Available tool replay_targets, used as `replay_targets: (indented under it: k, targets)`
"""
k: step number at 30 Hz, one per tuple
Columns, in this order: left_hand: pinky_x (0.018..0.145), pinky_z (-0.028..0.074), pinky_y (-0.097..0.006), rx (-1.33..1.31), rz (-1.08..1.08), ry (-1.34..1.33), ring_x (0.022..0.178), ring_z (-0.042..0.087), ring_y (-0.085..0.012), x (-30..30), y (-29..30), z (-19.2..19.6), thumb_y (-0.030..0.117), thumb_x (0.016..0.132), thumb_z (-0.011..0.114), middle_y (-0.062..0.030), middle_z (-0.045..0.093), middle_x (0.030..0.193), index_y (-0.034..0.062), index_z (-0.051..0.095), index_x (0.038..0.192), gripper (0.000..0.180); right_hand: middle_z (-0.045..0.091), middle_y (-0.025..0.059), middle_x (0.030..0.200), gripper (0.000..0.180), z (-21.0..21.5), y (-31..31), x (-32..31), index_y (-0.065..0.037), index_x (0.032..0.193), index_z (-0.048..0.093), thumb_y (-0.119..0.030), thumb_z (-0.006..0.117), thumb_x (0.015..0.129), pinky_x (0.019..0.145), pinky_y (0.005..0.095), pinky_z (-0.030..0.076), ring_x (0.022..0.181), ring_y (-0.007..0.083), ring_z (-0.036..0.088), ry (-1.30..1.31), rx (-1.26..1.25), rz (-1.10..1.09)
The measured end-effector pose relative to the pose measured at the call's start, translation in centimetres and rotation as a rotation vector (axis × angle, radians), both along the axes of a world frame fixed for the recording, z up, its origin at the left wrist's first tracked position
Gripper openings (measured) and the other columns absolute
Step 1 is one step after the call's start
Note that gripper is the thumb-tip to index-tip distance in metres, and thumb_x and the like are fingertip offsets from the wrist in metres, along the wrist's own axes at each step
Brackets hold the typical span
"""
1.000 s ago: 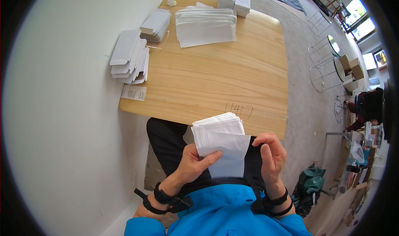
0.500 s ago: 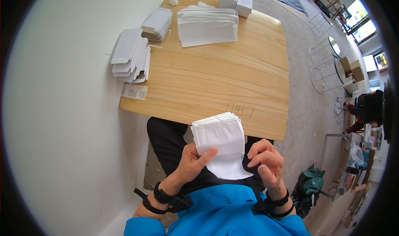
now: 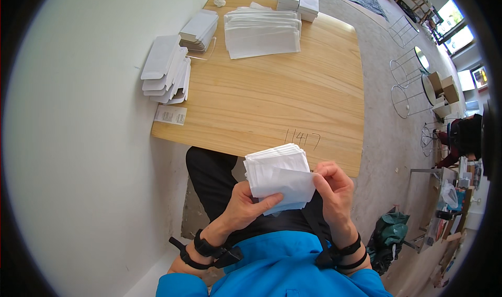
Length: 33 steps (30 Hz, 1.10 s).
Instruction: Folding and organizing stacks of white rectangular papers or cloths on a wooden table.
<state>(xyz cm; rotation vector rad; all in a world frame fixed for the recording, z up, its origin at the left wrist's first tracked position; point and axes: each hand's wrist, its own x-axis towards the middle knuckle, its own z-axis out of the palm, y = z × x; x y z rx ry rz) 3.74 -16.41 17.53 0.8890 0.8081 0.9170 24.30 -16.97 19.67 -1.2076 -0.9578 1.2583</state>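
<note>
My left hand (image 3: 243,207) grips a thick stack of thin white folded sheets (image 3: 275,159) from its lower left, with the thumb on top and the fingers hidden beneath. The stack is held above my lap, just off the near edge of the wooden table. My right hand (image 3: 336,193) pinches the right edge of the loose white top sheet (image 3: 290,183) between thumb and fingers. That sheet lies folded up over the stack, slightly slanted. Whether the sheets are paper or thin fabric I cannot tell.
On the wooden table (image 3: 282,88) lies a wide pile of white sheets (image 3: 262,34). Small white boxes (image 3: 308,7) stand behind it. Flattened white cartons (image 3: 161,62) and another white stack (image 3: 199,26) line the left edge by the wall. A printed label (image 3: 171,115) lies nearby.
My right hand has closed on the top sheet's edge. The flap that hung down toward my lap is now folded up over the stack. The left thumb has shifted slightly right.
</note>
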Motion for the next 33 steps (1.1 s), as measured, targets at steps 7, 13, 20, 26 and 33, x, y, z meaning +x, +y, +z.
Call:
replay_targets:
  k: [7,13,20,26,33]
  targets:
    - [0.076,0.049,-0.026,-0.118,0.04,-0.145,0.085,0.061,-0.0094,-0.3,-0.2,-1.2,0.011,0.088,0.067,-0.0057,0.068,0.094,-0.0005,0.066,0.106,0.021,0.058,0.0106,0.094,0.009,0.5,-1.0,3.2,-0.002,0.08,0.062,-0.009,0.059,0.083,0.076,0.0286,0.043,0.084,0.0168,0.054,-0.029,0.359,0.375]
    - [0.075,0.05,-0.025,0.015,-0.023,-0.002,0.085,0.062,-0.0102,0.1,0.1,0.3,0.009,0.087,0.067,-0.0058,0.069,0.094,-0.0002,0.067,0.105,0.02,0.058,0.0106,0.093,0.023,0.1,-0.8,1.6,-0.001,0.082,0.061,-0.022,0.055,0.09,0.079,0.0276,0.041,0.087,0.0158,0.053,-0.098,0.198,0.063]
    - [0.075,0.049,-0.025,0.036,-0.012,0.028,0.086,0.061,-0.0092,0.0,0.0,0.3,0.008,0.086,0.068,-0.005,0.069,0.095,0.0006,0.067,0.105,0.02,0.058,0.0065,0.092,0.012,0.0,-0.7,0.6,0.002,0.091,0.058,-0.006,0.066,0.085,0.077,0.0256,0.042,0.084,0.0128,0.053,-0.117,0.008,0.008]
    - [0.071,0.048,-0.023,0.06,0.04,-0.089,0.082,0.06,-0.008,-0.6,-0.7,-3.0,0.035,0.095,0.055,-0.0033,0.066,0.094,-0.0025,0.062,0.109,0.04,0.062,0.0081,0.088,0.012,0.5,-0.8,0.8,-0.002,0.087,0.059,0.002,0.067,0.079,0.076,0.0293,0.045,0.081,0.0178,0.057,-0.28,0.335,0.031]
    - [0.094,0.047,-0.037,-0.024,0.067,-0.242,0.112,0.057,-0.0219,-0.9,-0.8,-3.7,0.051,0.097,0.041,-0.0137,0.057,0.123,-0.0052,0.049,0.127,0.064,0.067,0.0051,0.092,0.018,1.9,-2.0,1.4,-0.01,0.081,0.063,-0.009,0.077,0.07,0.077,0.0373,0.047,0.087,0.024,0.063,-0.678,0.694,0.261]
